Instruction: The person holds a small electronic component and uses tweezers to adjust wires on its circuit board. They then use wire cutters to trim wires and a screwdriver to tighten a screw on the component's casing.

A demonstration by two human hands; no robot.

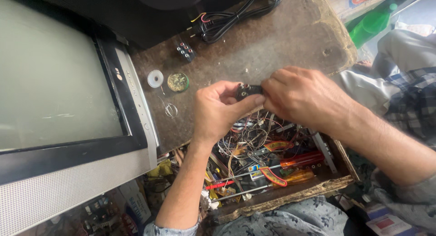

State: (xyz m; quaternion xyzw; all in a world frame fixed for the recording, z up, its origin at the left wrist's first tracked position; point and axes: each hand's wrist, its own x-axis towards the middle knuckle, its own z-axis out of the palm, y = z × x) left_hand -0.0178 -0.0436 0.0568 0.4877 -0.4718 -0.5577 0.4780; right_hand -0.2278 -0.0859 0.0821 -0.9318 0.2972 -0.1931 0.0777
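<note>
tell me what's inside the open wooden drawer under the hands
The wooden drawer holds a tangle of thin wires, orange-handled screwdrivers and small loose parts. The left hand and right hand cover its back part, so what lies there is hidden.

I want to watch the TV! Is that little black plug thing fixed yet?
Not yet. Both the left hand and right hand hold the small black jack block. Solder spool and flux tin sit out, screwdrivers lie unused, and the television is dark.
</note>
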